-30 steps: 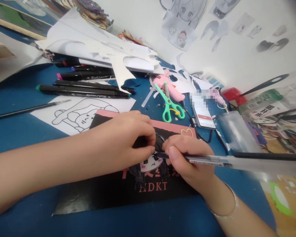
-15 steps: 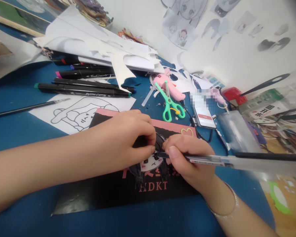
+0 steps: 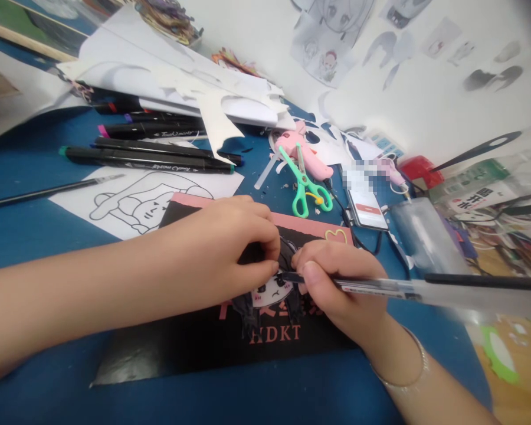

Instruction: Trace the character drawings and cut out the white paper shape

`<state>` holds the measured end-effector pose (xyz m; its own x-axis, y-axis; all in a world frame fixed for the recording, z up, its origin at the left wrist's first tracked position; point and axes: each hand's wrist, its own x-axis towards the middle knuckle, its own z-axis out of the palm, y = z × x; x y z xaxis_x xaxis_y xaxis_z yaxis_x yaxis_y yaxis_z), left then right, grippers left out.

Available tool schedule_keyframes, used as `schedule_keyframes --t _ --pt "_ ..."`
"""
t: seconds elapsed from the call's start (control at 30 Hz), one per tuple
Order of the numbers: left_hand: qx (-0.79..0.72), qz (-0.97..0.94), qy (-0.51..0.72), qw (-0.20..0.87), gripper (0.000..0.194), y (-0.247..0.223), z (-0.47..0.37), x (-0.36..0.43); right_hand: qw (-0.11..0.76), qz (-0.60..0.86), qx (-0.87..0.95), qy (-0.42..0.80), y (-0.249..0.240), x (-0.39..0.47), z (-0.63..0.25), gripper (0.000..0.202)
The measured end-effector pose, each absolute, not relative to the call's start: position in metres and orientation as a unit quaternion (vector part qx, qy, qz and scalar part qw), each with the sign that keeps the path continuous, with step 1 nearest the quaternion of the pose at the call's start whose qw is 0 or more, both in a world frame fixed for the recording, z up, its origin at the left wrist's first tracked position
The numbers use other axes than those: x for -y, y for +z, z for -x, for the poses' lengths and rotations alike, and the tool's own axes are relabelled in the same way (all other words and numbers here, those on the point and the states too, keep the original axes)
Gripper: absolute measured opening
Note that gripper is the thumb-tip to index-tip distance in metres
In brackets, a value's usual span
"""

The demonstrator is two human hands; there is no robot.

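My right hand [image 3: 340, 277] is closed around a pen [image 3: 380, 287] with a clear barrel and a black tip. That tip meets the drawn face of a paper cutout figure [image 3: 272, 292], by one eye. The figure has dark hair and pink cheeks, and part of it is hidden under my fingers. At its upper left edge, my left hand [image 3: 243, 245] is curled, thumb and forefinger pinched on the cutout. Beneath both hands lies a black and pink box or folder [image 3: 181, 348] lettered HDKT.
Green scissors [image 3: 303, 183] and a pink glue gun [image 3: 305, 154] lie beyond my hands, beside a phone [image 3: 365, 200]. To the left are several black markers [image 3: 150, 160], a line drawing [image 3: 137, 203], a slim dark pen [image 3: 48, 192] and stacked white paper [image 3: 159, 77].
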<state>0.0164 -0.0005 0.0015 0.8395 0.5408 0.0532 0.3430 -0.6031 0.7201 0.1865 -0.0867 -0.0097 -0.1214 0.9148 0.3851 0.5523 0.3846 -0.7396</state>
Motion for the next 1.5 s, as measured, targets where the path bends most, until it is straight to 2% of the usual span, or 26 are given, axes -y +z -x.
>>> schedule_keyframes --t 0.17,0.33,0.43,0.77,0.97,1.2,1.27,1.4,1.5 --pt "-0.250 -0.888 0.130 0.362 0.017 0.001 -0.016 0.001 0.433 0.510 0.708 0.226 -0.011 0.087 -0.185 0.027" --pt "-0.253 -0.889 0.128 0.360 0.017 0.003 -0.015 0.001 0.582 0.498 0.612 0.198 -0.016 0.085 -0.185 0.025" --pt "-0.251 -0.888 0.126 0.363 0.020 0.005 -0.015 0.001 0.619 0.497 0.578 0.192 -0.015 0.082 -0.185 0.024" --pt "-0.260 -0.905 0.137 0.306 0.009 -0.002 -0.020 0.007 0.627 0.500 0.565 0.194 -0.012 0.084 -0.185 0.022" --pt "-0.289 -0.886 0.143 0.334 0.014 0.005 -0.014 0.002 0.626 0.521 0.558 0.158 -0.011 0.084 -0.189 0.018" --pt "-0.282 -0.911 0.147 0.263 0.021 0.008 -0.003 -0.003 0.626 0.528 0.565 0.102 -0.008 0.085 -0.195 0.013" --pt "-0.281 -0.913 0.137 0.261 0.025 0.009 0.000 -0.002 0.621 0.533 0.568 0.088 -0.006 0.086 -0.197 0.011" --pt "-0.238 -0.934 0.089 0.253 0.053 0.011 0.004 0.002 0.570 0.574 0.585 0.061 -0.003 0.088 -0.200 0.010" --pt "-0.210 -0.945 0.083 0.235 0.060 0.011 0.003 0.005 0.536 0.592 0.597 0.069 0.002 0.090 -0.200 0.013"
